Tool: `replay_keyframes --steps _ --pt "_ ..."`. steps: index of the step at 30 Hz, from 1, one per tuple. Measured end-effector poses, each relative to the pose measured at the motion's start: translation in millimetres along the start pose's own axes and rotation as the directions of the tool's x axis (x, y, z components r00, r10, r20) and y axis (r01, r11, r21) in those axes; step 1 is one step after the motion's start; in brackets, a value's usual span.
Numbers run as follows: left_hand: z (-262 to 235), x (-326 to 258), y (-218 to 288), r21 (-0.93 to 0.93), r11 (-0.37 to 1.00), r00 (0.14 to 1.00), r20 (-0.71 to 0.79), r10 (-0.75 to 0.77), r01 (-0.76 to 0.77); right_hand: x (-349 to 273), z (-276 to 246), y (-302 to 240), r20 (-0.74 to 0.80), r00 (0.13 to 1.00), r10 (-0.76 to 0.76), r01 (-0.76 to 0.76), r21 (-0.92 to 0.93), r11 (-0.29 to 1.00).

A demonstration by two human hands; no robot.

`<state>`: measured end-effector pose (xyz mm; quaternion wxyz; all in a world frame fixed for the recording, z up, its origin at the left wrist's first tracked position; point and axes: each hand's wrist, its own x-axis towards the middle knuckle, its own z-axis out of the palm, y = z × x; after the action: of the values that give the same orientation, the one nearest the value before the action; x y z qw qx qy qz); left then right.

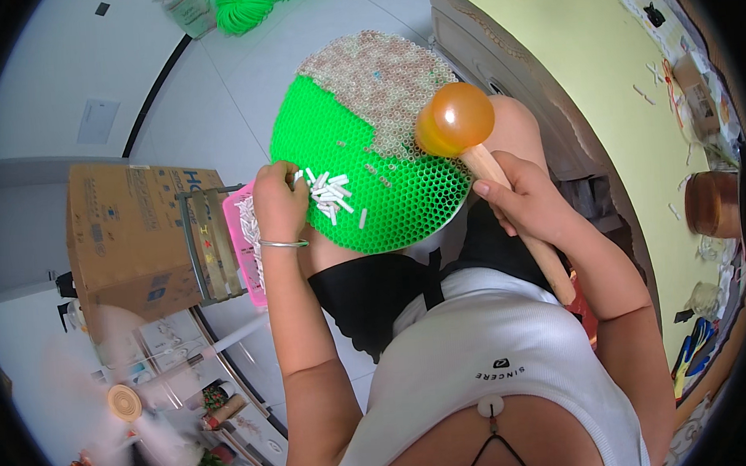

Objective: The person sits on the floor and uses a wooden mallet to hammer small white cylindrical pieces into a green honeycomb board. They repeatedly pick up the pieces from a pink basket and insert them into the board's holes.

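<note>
A round green honeycomb disc (334,134) rests on my lap, its holes open like a mesh. Small pale and brownish tubes (381,72) fill its far and right part. Loose white pegs (330,193) lie scattered on its near left area. My left hand (280,200) is over the disc's left edge, fingers curled, with a white peg showing at the fingertips. A mallet (456,121) with an amber rounded head and wooden handle is gripped in my right hand (518,193). Its head hangs over the disc's right side, and the handle slants back toward my body.
A pink basket (236,232) full of white pegs stands at my left, by a small folding chair (201,250) and a cardboard box (136,228). A spinning fan (125,403) is at lower left. On the right runs a yellow-covered table (637,118). Green cord (245,10) lies far off.
</note>
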<state>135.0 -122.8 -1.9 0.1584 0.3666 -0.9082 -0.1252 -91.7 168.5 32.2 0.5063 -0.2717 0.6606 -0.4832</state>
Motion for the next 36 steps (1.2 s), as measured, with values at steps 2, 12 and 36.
replay_keyframes --steps 2,12,36 --pt "-3.3 0.5 -1.6 -0.057 0.998 0.998 0.049 -0.028 0.031 0.7 1.2 1.3 0.009 1.0 -0.011 0.011 0.013 1.0" --pt "6.7 -14.0 -5.5 -0.206 0.978 0.99 -0.132 -0.04 0.012 1.1 -2.5 1.6 0.04 0.999 -0.035 0.035 0.001 0.999" --pt "33.3 -14.6 126.9 -0.325 0.922 0.977 -0.051 0.207 -0.212 1.6 -2.3 9.1 0.037 0.998 -0.047 0.045 0.067 0.997"
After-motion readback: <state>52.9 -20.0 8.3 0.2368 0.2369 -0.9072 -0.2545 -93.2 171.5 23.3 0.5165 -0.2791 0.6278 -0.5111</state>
